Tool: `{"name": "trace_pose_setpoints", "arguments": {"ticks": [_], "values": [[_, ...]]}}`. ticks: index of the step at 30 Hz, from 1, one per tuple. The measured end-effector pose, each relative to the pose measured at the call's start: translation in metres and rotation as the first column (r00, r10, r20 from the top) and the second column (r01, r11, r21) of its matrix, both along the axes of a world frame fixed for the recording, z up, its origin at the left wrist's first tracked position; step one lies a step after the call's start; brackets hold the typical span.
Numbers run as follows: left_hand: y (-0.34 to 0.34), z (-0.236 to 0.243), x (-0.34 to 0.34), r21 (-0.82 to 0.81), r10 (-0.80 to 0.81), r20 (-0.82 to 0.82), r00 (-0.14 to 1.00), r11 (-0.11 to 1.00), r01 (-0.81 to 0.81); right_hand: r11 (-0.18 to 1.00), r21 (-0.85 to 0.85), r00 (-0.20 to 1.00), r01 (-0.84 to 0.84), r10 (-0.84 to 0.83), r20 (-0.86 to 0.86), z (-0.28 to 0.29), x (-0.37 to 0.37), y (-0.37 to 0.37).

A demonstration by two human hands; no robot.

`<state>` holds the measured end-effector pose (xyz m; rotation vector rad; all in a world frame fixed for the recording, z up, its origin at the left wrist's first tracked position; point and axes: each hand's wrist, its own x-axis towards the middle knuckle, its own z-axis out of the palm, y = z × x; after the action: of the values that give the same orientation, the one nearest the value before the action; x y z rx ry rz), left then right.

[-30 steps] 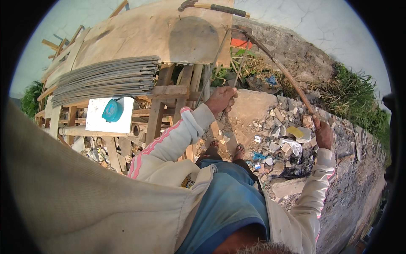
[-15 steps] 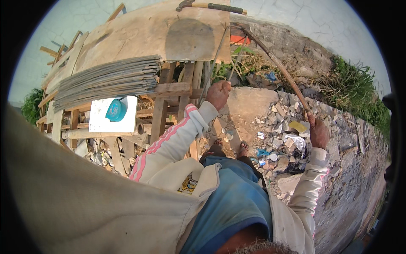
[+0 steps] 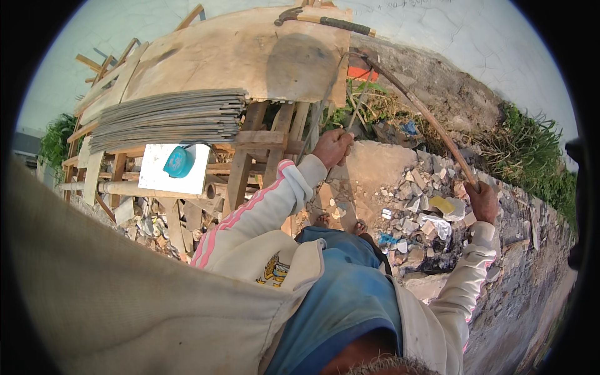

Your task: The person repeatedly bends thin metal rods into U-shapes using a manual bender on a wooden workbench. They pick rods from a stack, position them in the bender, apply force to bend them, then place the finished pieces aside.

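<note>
My left hand (image 3: 333, 149) is closed around a thin grey metal rod (image 3: 360, 103) in front of the bench edge. The rod runs up from my fist toward the board's right corner, with another thin length beside it. Out to the right, my right hand (image 3: 482, 203) grips the lower end of a long brown bar (image 3: 425, 112). This bar slants up and left, and its far end meets the rods at the bench corner. How they join there is too small to tell. A hammer (image 3: 325, 22) with a black grip lies along the board's far edge.
A worn plywood board (image 3: 194, 56) tops a rough timber bench. Beside it lies a bundle of thin grey rods (image 3: 169, 119). A rounded teal case (image 3: 179, 162) rests on a white panel (image 3: 153, 175). Rubble (image 3: 419, 206) covers ground near my feet, beside a low wall (image 3: 531, 269).
The whole scene has shifted slightly down and to the right in view. Both hands keep their holds, with little visible movement relative to the bench.
</note>
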<state>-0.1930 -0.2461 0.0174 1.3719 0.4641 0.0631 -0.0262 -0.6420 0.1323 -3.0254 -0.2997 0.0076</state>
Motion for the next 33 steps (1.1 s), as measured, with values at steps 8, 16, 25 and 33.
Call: {"name": "trace_pose_setpoints", "arguments": {"ticks": [8, 16, 25, 33], "values": [[-0.026, 0.033, 0.009, 0.535, 0.170, 0.174, 0.970, 0.810, -0.238, 0.735, 0.677, 0.995, -0.043, 0.093, -0.038, -0.071, 0.012, 0.008], [-0.032, 0.098, 0.010, 0.024, 0.276, 0.342, 0.898, 0.953, -0.302, 0.184, 0.958, 0.720, 0.221, 0.632, -0.287, -0.121, -0.030, 0.156], [-0.064, 0.137, 0.067, -0.174, 0.530, 0.617, 0.582, 0.813, -0.556, -0.055, 0.939, 0.486, 0.339, 0.865, -0.124, -0.052, -0.031, 0.194], [-0.080, 0.055, 0.068, 0.044, 0.620, 0.443, 0.648, 0.707, -0.706, 0.171, 0.984, 0.562, 0.057, 0.809, -0.173, -0.045, 0.054, 0.154]]}}
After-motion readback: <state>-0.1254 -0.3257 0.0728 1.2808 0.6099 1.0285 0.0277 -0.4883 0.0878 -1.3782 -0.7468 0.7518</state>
